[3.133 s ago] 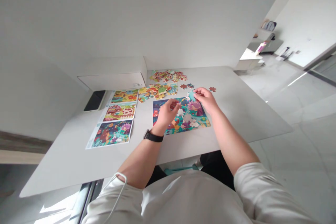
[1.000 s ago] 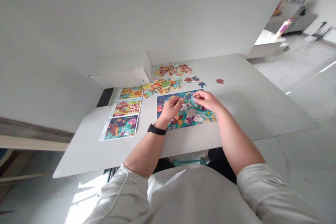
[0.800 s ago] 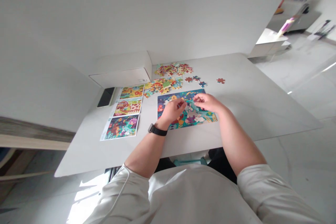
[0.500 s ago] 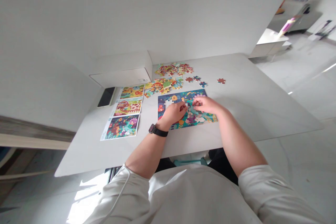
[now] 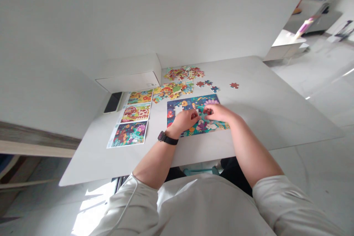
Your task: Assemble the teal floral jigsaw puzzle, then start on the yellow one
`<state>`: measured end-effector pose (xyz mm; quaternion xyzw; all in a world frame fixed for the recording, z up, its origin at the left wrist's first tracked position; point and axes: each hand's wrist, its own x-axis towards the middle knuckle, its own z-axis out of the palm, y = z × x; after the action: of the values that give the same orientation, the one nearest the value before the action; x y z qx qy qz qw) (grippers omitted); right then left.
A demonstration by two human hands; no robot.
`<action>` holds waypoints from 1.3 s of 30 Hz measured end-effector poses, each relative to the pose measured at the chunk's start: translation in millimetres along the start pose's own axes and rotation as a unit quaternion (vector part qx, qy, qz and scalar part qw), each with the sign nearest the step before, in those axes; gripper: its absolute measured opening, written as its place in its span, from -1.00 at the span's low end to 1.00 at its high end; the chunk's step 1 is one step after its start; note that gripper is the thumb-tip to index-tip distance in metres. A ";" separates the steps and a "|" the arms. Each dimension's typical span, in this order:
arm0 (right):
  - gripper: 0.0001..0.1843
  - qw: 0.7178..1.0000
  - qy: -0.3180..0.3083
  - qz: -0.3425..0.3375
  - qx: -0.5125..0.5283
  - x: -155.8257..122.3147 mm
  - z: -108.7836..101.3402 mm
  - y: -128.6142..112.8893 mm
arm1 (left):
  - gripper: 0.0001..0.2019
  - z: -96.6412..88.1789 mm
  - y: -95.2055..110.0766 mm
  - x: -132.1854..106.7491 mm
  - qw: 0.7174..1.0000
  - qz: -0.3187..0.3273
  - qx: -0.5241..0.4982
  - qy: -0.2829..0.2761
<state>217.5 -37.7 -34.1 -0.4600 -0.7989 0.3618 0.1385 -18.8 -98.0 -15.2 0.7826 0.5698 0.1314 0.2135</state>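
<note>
A mostly assembled jigsaw puzzle (image 5: pixel 193 100), dark blue and teal with plants and rabbits, lies in front of me. White gaps show in its left part and near my fingertips. My left hand (image 5: pixel 186 120), with a black watch at the wrist, rests over its middle. Its fingers are pinched together, and what they may hold is too small and covered to tell. Just to the right, my right hand (image 5: pixel 217 112) hovers over the puzzle with bent fingers, thumb and forefinger a little apart. Nothing shows between them.
Loose puzzle pieces lie in two heaps (image 5: pixel 184 73) behind the puzzle, with single pieces (image 5: pixel 234 85) to their right. Left of the puzzle is a printed picture sheet (image 5: pixel 129 134). A phone (image 5: pixel 113 102) and a white box (image 5: pixel 127 81) stand farther left on the white table (image 5: pixel 265 107).
My left fingertips have shifted slightly right and down over the puzzle. The right thumb and forefinger have drawn slightly off the puzzle's middle. The loose pieces lie as before.
</note>
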 end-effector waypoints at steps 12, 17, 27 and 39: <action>-0.74 0.996 0.007 -0.021 -0.089 -3.6 -2.1 -11.8 | -0.81 1.4 3.4 -0.3 1.000 -0.023 0.016 -0.015; -0.68 0.995 0.015 -0.028 -0.097 -3.5 -1.7 -12.1 | -0.84 1.0 4.1 -0.8 1.000 -0.025 0.010 -0.015; -0.61 0.993 0.029 -0.010 -0.110 -1.6 0.6 -7.8 | -0.82 5.6 0.8 0.7 1.000 -0.025 0.002 -0.010; -0.78 0.989 0.071 0.058 -0.116 2.3 10.1 -11.1 | -0.73 2.3 2.2 0.4 0.999 -0.027 0.010 -0.015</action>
<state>203.6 -43.8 -33.6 -0.5430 -0.7958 0.2400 0.1194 -15.9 -98.6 -16.1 0.7709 0.5889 0.1083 0.2173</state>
